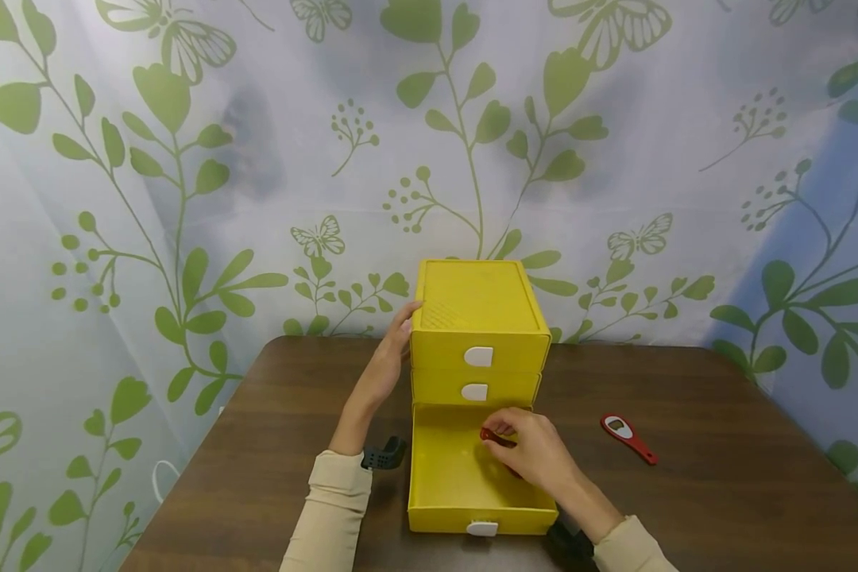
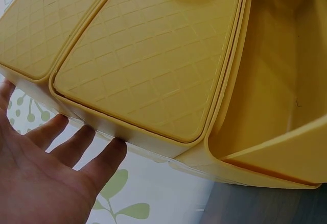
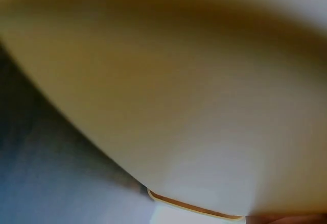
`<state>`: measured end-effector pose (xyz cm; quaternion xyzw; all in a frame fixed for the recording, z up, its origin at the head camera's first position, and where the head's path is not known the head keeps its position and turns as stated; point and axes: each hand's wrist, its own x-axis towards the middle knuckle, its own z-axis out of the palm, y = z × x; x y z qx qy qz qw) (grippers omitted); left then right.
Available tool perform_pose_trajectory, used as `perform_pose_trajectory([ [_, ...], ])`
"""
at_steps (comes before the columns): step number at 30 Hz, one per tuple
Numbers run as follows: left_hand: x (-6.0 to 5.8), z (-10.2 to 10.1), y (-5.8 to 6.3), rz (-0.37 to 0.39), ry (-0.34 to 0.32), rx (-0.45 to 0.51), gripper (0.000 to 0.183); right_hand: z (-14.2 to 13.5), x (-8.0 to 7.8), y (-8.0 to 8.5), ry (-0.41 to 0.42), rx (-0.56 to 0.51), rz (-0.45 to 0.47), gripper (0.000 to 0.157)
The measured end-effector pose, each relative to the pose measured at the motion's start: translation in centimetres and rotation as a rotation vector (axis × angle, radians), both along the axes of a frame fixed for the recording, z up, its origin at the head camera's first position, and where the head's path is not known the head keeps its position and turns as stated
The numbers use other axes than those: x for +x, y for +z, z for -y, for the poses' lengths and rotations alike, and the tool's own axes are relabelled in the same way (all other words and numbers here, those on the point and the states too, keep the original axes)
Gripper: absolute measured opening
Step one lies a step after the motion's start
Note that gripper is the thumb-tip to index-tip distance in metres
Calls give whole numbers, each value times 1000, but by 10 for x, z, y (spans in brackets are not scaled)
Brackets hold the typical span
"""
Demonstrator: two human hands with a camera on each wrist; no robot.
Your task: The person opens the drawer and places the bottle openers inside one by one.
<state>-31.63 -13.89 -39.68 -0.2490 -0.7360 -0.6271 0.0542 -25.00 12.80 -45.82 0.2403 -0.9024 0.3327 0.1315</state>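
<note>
A yellow desktop drawer unit (image 1: 479, 294) has its bottom drawer (image 1: 446, 469) pulled out. My left hand (image 1: 386, 361) rests its fingertips on the unit's left side; in the left wrist view this hand (image 2: 56, 168) has its fingers spread along the side wall. My right hand (image 1: 532, 449) is over the drawer, its thumb and fingers pinching a slim red item (image 1: 496, 438). Most of that item is hidden behind the hand, so I cannot tell its kind. The right wrist view is filled by a blurred, pale yellowish surface very near the camera.
On the brown table (image 1: 686, 413), right of the unit, lies a red bottle opener (image 1: 628, 437) with a white oval head. The upper drawers are closed and carry white tabs (image 1: 479, 357). A leaf-patterned curtain (image 1: 329, 159) hangs behind the table.
</note>
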Motion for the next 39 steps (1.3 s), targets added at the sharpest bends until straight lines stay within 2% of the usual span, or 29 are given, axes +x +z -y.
perform_pose_trajectory([
  [9, -2, 0, -1, -12, -7, 5, 54, 0, 0, -2, -24, 54, -17, 18],
  [18, -5, 1, -3, -11, -3, 2, 55, -3, -4, -3, -1, -8, 2, 21],
  [25, -4, 1, -2, -8, -2, 0, 55, -10, -6, 4, -28, -65, 32, 21],
  [32, -3, 1, -2, -10, -6, 1, 54, -22, -9, 12, -79, -114, -43, 17],
  [39, -3, 0, -3, -14, -3, -1, 54, -34, -11, 17, -144, -137, -174, 14],
])
